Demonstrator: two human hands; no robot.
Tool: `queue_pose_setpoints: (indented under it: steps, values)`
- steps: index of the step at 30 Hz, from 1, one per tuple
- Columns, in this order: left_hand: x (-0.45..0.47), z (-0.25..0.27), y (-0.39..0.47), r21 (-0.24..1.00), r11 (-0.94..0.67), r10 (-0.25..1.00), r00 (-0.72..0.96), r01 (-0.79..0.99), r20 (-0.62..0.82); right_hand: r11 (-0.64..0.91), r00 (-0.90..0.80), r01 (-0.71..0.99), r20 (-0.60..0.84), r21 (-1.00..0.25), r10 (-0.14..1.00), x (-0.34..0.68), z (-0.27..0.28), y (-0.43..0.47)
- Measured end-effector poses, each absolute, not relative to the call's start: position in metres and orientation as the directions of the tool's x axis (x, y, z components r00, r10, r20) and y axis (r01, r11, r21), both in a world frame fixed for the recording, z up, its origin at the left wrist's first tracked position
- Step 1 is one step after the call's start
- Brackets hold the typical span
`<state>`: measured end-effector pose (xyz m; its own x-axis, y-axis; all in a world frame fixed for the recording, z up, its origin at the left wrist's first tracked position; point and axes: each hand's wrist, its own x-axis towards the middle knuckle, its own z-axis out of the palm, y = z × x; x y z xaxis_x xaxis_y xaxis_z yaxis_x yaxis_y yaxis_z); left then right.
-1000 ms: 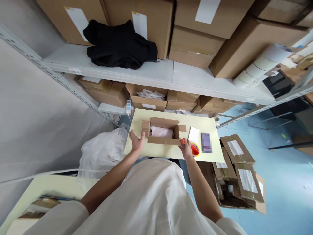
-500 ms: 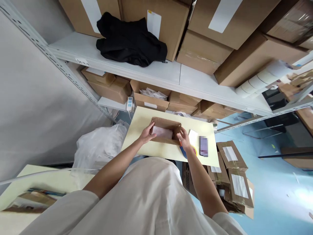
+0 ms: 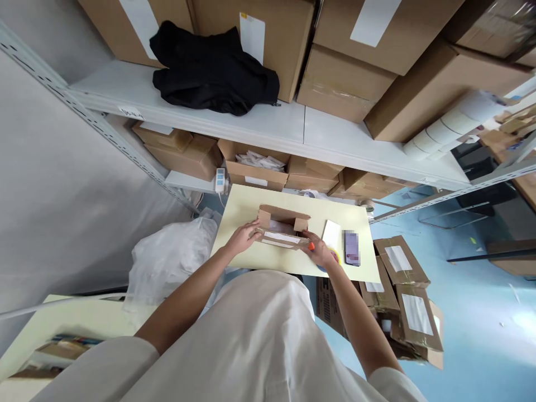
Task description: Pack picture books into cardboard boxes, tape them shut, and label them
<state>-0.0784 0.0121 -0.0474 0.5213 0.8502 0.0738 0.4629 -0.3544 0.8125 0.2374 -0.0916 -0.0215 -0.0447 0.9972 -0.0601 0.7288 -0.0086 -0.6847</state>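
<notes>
A small open cardboard box (image 3: 278, 242) sits on the pale yellow table, its side flaps tilted inward and a white strip along its near flap. Something pale lies inside, mostly hidden. My left hand (image 3: 244, 237) grips the box's left near corner, fingers over the flap. At the right near corner, my right hand (image 3: 319, 251) is closed on the cardboard. A small orange piece (image 3: 311, 245) shows by its fingers; I cannot tell what it belongs to. Partly under the right wrist lies a roll of tape (image 3: 335, 255) with a yellow rim, and something blue beside it.
To the right on the table (image 3: 234, 206) lie a white pad (image 3: 331, 233) and a phone (image 3: 352, 248). A shelf (image 3: 285, 125) with cartons and a black garment (image 3: 215, 70) runs behind. Cartons (image 3: 408, 296) are stacked on the floor at right; a plastic bag (image 3: 167, 251) stands left.
The box's near flap, with its white strip, now shows, and its side flaps have come inward. Both hands have shifted to the near corners. The view has moved slightly.
</notes>
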Motion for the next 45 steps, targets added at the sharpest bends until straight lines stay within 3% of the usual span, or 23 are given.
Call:
queue_pose_setpoints:
  steps: [3, 6, 13, 16, 20, 23, 26, 29, 32, 34, 39, 42, 45]
  values:
    - [-0.068, -0.059, 0.006, 0.879, -0.227, 0.943, 0.321, 0.42, 0.091, -0.138, 0.196, 0.662, -0.008, -0.737, 0.981, 0.225, -0.032, -0.084]
    - [-0.062, -0.067, 0.005, 0.926, -0.127, 0.974, 0.223, 0.355, 0.047, -0.151, 0.269, 0.655, 0.042, -0.741, 0.962, 0.222, -0.033, -0.069]
    - [-0.056, -0.076, -0.005, 0.923, -0.15, 0.973, 0.218, 0.355, 0.075, 0.024, -0.041, 0.847, -0.019, -0.531, 0.999, 0.238, -0.012, -0.052]
    - [-0.054, -0.075, -0.022, 0.899, -0.154, 0.972, 0.228, 0.41, 0.063, 0.05, -0.069, 0.886, -0.025, -0.461, 0.997, 0.24, -0.017, -0.063]
    - [-0.051, -0.057, -0.033, 0.766, -0.233, 0.964, 0.248, 0.599, 0.099, 0.022, -0.045, 0.906, -0.046, -0.422, 0.998, 0.238, -0.028, -0.074]
    - [-0.043, -0.034, -0.026, 0.567, -0.449, 0.878, 0.46, 0.691, 0.134, 0.004, -0.032, 0.897, -0.055, -0.442, 0.998, 0.233, -0.031, -0.072]
    - [-0.026, -0.021, -0.016, 0.403, -0.599, 0.763, 0.646, 0.692, 0.024, 0.012, -0.044, 0.878, -0.056, -0.478, 0.997, 0.235, -0.028, -0.072]
    - [-0.012, -0.021, -0.013, 0.312, -0.603, 0.759, 0.648, 0.734, -0.059, -0.007, -0.007, 0.871, -0.027, -0.492, 1.0, 0.252, -0.029, -0.09]
    - [-0.008, -0.027, -0.015, 0.27, -0.609, 0.762, 0.644, 0.746, -0.063, -0.211, 0.205, 0.875, -0.062, -0.435, 0.977, 0.278, -0.039, -0.125]
    - [-0.008, -0.03, -0.017, 0.256, -0.617, 0.76, 0.648, 0.744, -0.053, -0.343, 0.3, 0.871, -0.171, -0.353, 0.938, 0.291, -0.05, -0.146]
    - [-0.008, -0.036, -0.021, 0.232, -0.599, 0.782, 0.622, 0.767, -0.036, -0.403, 0.281, 0.897, -0.466, -0.183, 0.839, 0.291, -0.071, -0.158]
    - [-0.007, -0.039, -0.022, 0.22, -0.602, 0.781, 0.624, 0.768, -0.039, -0.443, 0.302, 0.875, -0.495, -0.196, 0.815, 0.289, -0.07, -0.155]
    - [-0.007, -0.041, -0.023, 0.212, -0.605, 0.781, 0.624, 0.768, -0.033, -0.453, 0.291, 0.803, -0.409, -0.387, 0.865, 0.306, -0.049, -0.152]
